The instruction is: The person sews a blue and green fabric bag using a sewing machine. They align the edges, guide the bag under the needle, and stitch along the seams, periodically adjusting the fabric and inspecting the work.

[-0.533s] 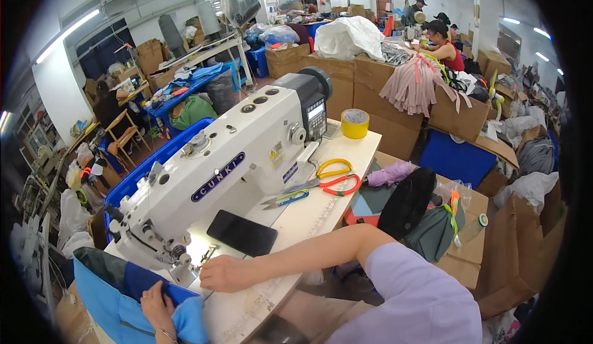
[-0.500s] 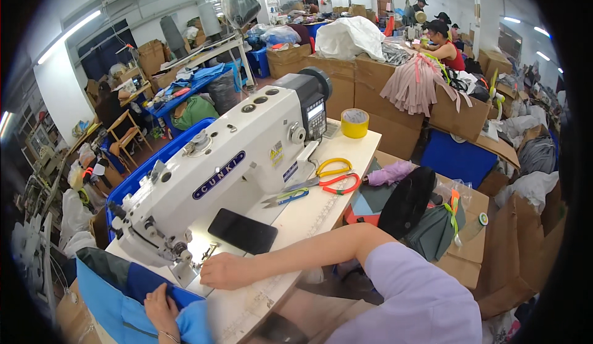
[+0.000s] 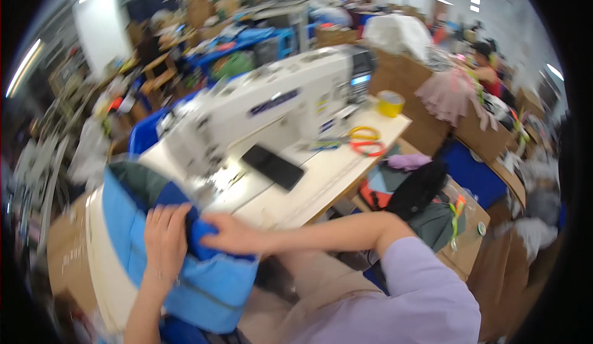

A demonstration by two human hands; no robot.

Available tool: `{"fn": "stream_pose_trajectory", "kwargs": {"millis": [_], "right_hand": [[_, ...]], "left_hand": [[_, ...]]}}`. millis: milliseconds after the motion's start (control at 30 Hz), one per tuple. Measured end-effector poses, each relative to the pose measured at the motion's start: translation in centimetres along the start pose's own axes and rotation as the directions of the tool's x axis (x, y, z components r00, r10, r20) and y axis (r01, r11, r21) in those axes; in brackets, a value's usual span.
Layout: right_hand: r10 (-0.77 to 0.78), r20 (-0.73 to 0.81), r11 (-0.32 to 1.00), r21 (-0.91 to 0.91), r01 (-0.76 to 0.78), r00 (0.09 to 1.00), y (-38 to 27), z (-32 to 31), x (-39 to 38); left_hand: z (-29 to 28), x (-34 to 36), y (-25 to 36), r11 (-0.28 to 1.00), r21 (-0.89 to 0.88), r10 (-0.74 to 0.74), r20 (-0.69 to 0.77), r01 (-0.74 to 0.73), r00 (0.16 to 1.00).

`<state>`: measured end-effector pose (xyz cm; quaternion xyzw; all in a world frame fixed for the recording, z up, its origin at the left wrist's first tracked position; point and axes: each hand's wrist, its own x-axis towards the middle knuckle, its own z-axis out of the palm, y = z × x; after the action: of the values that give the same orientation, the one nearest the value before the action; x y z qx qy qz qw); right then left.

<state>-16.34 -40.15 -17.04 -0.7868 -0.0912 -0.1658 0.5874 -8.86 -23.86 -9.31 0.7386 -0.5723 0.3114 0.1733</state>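
Note:
A sewn fabric piece (image 3: pixel 213 291) in light blue, royal blue and dark grey-green droops over the near left edge of the sewing table. My left hand (image 3: pixel 165 236) is closed over its upper part, with the fingertips partly hidden in the folds. Close beside it, my right hand (image 3: pixel 231 233) pinches a bunched royal-blue section. Just beyond both hands stands a white sewing machine (image 3: pixel 272 100), its needle area a little away from the cloth. Motion blur softens the picture.
On the machine table (image 3: pixel 321 199) lie a black phone (image 3: pixel 272 166), yellow-handled scissors (image 3: pixel 364 133), red-handled scissors (image 3: pixel 369 149) and a yellow tape roll (image 3: pixel 390 104). Cardboard boxes (image 3: pixel 395 81) stand behind. To the right, a black item (image 3: pixel 419 189) and other fabrics rest on cardboard.
My right hand has left the needle area and come back to the fabric, which it now grips. The cloth is lifted and bunched near my body. The view has shifted.

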Motion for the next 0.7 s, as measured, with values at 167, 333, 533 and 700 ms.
{"fn": "stream_pose_trajectory", "kwargs": {"millis": [167,333,533,700], "right_hand": [[0.143,0.309,0.986,0.035,-0.162,0.940,-4.1,-6.9,-1.4],[0.316,0.439,0.901,0.140,-0.411,0.841,-7.3,-8.2,-2.0],[0.296,0.421,0.904,0.165,-0.394,0.857,-7.6,-7.9,-3.2],[0.300,0.405,0.928,0.086,-0.362,0.864,-7.8,-7.9,-3.2]], "left_hand": [[-3.6,2.0,0.2,0.945,-0.327,0.081,0.213,-0.007,0.974],[-5.8,2.2,0.8,0.631,-0.676,-0.061,0.447,0.382,0.892],[-6.1,1.8,1.7,0.580,-0.698,-0.073,0.468,0.419,0.881],[-6.1,1.5,1.8,0.632,-0.676,-0.070,0.438,0.379,0.896]]}}
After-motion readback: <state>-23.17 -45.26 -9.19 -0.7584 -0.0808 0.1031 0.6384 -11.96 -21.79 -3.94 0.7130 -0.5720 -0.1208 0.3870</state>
